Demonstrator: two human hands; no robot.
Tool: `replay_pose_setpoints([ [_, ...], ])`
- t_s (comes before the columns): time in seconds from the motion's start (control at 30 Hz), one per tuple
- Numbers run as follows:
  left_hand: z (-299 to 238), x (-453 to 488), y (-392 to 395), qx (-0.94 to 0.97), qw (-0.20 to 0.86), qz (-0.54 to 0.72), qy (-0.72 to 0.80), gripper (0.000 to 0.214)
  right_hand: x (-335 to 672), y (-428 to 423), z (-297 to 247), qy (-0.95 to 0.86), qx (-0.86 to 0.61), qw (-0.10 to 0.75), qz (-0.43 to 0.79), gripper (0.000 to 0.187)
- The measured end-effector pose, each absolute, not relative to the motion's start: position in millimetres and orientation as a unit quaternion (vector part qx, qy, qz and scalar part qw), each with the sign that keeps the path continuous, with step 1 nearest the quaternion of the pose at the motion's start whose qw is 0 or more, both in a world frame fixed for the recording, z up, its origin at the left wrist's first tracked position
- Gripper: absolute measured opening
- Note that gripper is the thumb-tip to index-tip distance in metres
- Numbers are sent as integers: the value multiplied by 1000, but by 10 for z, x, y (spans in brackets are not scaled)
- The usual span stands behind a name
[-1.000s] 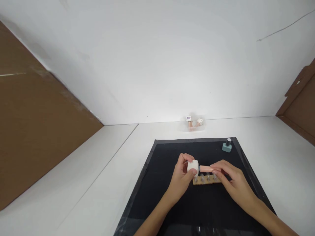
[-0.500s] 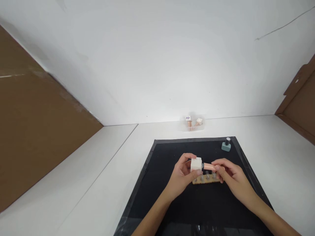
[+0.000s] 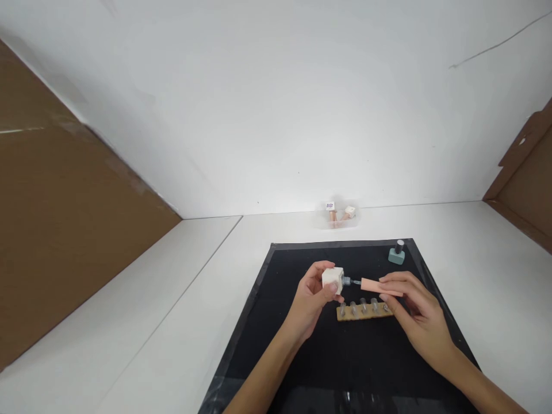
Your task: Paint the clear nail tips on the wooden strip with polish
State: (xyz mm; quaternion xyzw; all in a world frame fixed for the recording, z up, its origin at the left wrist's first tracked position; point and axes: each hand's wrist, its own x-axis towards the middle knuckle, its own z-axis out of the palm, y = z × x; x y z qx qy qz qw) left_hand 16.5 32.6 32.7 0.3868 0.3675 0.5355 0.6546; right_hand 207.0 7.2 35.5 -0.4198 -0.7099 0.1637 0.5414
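Observation:
My left hand (image 3: 313, 296) is closed around a white square nail polish bottle (image 3: 331, 279), tipped on its side with the neck pointing right. In my right hand (image 3: 414, 302), thumb and fingers pinch its long peach cap (image 3: 374, 286). A thin brush bridges the gap between the cap's end and the bottle neck, its tip at the neck. Just below my hands lies a tan strip (image 3: 366, 315) bearing several clear nail tips (image 3: 363, 304); its right end is partly hidden by my right hand.
On the black mat (image 3: 310, 368), a teal polish bottle (image 3: 396, 255) with a dark cap stands at the back right. Behind the mat, a clear tray (image 3: 345, 225) holds white-and-peach bottles against the white wall (image 3: 276, 103). Brown panels (image 3: 77, 218) flank both sides.
The peach cap has come away from the bottle, exposing the brush. My left hand has moved left with the bottle, and my right hand slightly right with the cap.

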Motion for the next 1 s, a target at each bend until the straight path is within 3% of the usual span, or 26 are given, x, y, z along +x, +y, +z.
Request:
replay_pose_setpoints([
  [0.57,263,130,353,317,706,535,338,41,2086,52,338,-676,-444,540,234,10],
  [1.0,313,114,358,268,761,499,315,46,2078,55,318,-665,-455,551,219,9],
])
